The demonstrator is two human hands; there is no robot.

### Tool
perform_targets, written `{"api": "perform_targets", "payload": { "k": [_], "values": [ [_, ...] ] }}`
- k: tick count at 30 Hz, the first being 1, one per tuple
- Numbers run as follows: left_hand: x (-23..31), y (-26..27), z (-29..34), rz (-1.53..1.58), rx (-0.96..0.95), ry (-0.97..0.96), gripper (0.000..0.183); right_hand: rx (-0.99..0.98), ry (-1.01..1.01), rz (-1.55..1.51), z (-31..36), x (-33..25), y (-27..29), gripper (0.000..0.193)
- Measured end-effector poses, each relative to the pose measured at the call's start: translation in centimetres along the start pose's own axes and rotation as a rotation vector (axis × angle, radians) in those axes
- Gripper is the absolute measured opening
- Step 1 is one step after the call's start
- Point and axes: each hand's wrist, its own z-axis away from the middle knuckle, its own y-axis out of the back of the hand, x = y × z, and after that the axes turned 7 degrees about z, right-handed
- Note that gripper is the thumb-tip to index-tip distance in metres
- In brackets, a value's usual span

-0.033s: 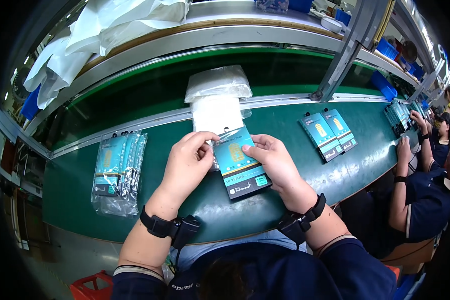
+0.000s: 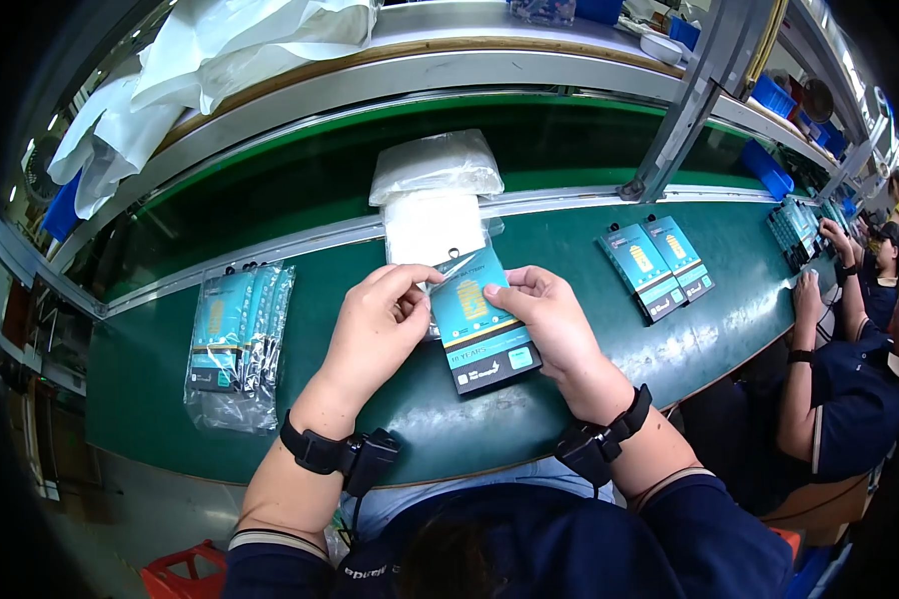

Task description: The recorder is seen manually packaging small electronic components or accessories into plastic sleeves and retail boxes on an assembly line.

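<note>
A flat teal and black retail box [image 2: 481, 324] with a yellow battery picture is tilted above the green table. My right hand [image 2: 551, 321] grips its right edge, thumb on the front and fingers behind. At the box's upper left corner, my left hand [image 2: 378, 324] has thumb and forefinger closed on what looks like the edge of a clear plastic bag [image 2: 453, 268]. That film lies over the box's top end; how far it reaches is hard to see. Behind the box is a stack of clear and white plastic bags [image 2: 432, 225].
Several similar boxes in clear bags [image 2: 232, 329] lie overlapped at the left. Two unbagged boxes [image 2: 641, 268] lie at the right. A bundle of bags [image 2: 438, 165] rests against the metal rail. A co-worker's arm [image 2: 801, 384] is at the far right, near more boxes [image 2: 797, 235].
The box has shifted very slightly in my hands, its top edge a little higher. Everything else is where it was.
</note>
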Motion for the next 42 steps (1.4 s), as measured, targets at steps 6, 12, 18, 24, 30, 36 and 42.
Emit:
{"api": "perform_targets", "payload": {
  "k": [6, 12, 18, 24, 30, 36, 42],
  "values": [
    [0.1, 0.0, 0.1, 0.575, 0.098, 0.478, 0.033, -0.005, 0.071, -0.127, 2.0, -0.5, -1.1, 0.021],
    [1.5, 0.6, 1.2, 1.053, -0.071, 0.443, 0.031, -0.18, 0.075, 0.212, 2.6, 0.4, -0.5, 0.033],
    [4.1, 0.6, 2.4, 1.118, -0.163, 0.429, 0.035, -0.296, 0.489, 0.526, 5.3, -3.6, -0.7, 0.106],
    [6.0, 0.2, 3.9, 1.083, -0.681, 0.422, 0.039, 0.317, 1.104, 0.411, 7.1, -4.4, -1.0, 0.023],
    [4.6, 0.1, 3.6, 1.082, -0.582, 0.579, 0.046, -0.01, 0.895, 0.333, 7.9, -5.1, -1.1, 0.02],
    [-0.3, -0.7, 6.6, 1.454, -0.304, 0.726, 0.045, -0.648, 1.027, 0.63, 8.0, -3.7, -3.3, 0.04],
    [3.5, -0.6, 6.0, 1.205, -0.101, 0.689, 0.062, -0.272, 0.987, 0.579, 7.1, -4.8, -0.1, 0.017]
  ]
}}
